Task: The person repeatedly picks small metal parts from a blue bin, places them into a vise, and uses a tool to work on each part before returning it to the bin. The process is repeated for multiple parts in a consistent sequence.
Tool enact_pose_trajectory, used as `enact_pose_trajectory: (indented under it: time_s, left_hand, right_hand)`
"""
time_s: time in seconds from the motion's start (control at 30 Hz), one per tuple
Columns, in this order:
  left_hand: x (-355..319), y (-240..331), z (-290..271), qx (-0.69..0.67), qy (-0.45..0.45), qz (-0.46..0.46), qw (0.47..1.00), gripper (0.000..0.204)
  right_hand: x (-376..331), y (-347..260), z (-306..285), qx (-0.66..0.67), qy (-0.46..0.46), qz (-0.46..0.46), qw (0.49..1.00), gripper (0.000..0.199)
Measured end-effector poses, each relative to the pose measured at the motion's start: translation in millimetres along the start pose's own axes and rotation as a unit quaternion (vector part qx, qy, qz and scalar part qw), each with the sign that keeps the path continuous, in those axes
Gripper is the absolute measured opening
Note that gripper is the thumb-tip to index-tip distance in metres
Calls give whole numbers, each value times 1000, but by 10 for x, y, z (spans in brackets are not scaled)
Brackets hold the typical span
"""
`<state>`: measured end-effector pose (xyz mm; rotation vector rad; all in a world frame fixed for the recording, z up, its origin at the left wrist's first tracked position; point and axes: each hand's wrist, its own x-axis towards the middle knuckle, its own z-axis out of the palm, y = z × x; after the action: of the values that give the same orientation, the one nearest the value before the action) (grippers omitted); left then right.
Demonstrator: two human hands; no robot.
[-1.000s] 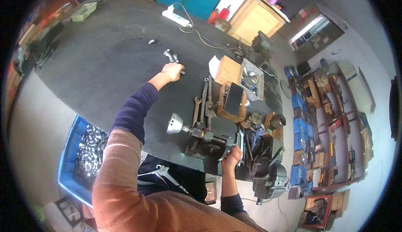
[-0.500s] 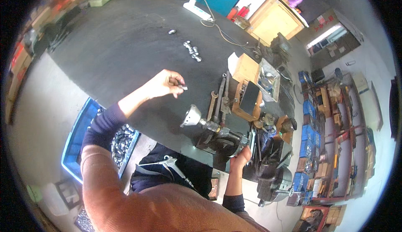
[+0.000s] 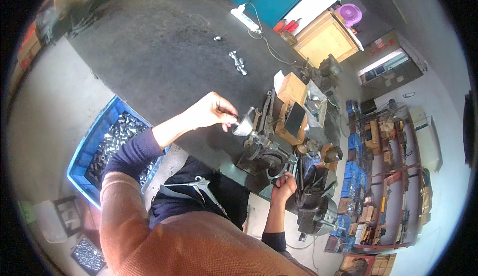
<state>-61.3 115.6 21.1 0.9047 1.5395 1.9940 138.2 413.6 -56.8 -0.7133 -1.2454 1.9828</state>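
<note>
Both fingers [image 3: 226, 116] pinched at funnel [image 3: 244, 125]

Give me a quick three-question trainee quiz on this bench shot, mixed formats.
1. True or false: the left hand is at the metal funnel on the bench machine.
2. What does the right hand grip? A) a machine handle B) a spanner C) nothing
3. Fill in: the blue crate by the black table holds small ___ parts.

Key: 1 true; 2 A; 3 metal.
</note>
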Motion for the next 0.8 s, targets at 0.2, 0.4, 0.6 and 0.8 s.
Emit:
enact_pose_trajectory:
  time_s: [0.2,0.4,0.6,0.8]
  left_hand:
    - [6,15,-27,64,-24,46,997,18]
    - [-62,46,-17,19,-5,9,1000,17]
    - [-41,-50,29,32,3,29,999,15]
    - [-7,-100,73,-5,8,11,1000,14]
  right_hand:
    - [-131,-504,13,19,-133,-47,990,11]
    - [430,-757,540,61,-74,-33,995,9]
    - [982,-149,393,12,-55,-40,998,14]
    - [789,338,53,-62,62,17,996,16]
